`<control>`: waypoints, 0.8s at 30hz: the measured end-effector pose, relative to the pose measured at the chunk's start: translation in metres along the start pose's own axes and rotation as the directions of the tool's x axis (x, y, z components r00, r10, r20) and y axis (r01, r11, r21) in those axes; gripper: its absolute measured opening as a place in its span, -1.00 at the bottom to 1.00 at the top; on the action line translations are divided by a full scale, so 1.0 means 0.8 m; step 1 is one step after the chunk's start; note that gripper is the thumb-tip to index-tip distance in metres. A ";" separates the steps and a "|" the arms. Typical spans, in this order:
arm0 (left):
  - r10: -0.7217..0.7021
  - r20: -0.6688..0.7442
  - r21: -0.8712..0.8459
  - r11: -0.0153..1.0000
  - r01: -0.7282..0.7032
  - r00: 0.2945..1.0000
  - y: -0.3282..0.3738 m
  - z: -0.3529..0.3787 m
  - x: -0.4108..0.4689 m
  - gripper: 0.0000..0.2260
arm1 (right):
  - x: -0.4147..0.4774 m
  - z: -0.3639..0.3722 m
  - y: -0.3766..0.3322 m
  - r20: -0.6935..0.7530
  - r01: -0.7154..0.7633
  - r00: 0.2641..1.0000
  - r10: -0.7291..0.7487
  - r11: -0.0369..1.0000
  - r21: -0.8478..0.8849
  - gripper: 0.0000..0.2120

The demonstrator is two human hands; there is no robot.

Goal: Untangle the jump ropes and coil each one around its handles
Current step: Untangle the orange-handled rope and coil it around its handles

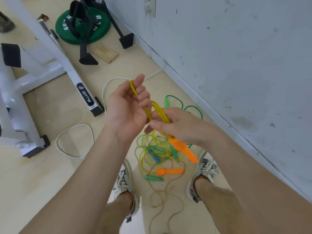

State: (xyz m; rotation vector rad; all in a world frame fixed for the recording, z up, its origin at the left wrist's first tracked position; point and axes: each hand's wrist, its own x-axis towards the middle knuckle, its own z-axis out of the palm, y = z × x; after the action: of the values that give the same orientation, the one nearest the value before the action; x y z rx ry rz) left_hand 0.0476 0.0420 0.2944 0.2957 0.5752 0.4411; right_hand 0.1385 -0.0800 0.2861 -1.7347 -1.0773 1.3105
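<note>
Both hands are up close together at chest height, w/ one yellow rope [160, 110] strung between them. L = left hand [125, 109]: fingers curled round a few loops of it, one loop poking up past the fingertips. R = right hand [179, 128]: thumb and fingers pinch the same rope just beside the left palm, and an orange handle [186, 149] sticks out below its wrist. It may be two handles held side by side; the hand covers the top, so can't tell.

Progress, as a judgement: early. This one rope is only partly gathered into loops and not yet wound on its handle(s); strands trail down toward the floor.

What's left looks like most of the job:
- floor pile [152, 149] between the shoes [124, 181]: pale green/yellow cords knotted over each other, w/ a blue handle [153, 155], green handles [154, 177] and a second orange handle [170, 171] in it
- tan rope [162, 200] running loose from the pile toward the camera
- dark green rope [194, 108] w/ a bright green handle [166, 102] lying apart, near the wall [236, 48]

No finished coil is visible anywhere. A white cable [76, 141] and a green weight plate [70, 29] also sit on the floor, not part of the task.
</note>
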 end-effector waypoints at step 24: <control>0.094 -0.008 0.925 0.380 -0.028 0.996 0.004 -0.018 -0.009 -0.67 | -0.014 -0.070 0.027 -0.608 0.065 0.733 0.305 0.858 0.509 -0.73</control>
State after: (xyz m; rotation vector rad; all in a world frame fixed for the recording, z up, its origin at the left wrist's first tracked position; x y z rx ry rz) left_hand 0.0325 0.0435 0.2874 1.4355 0.8427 0.1375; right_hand 0.1956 -0.1020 0.2847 -1.6648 -0.1652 0.7945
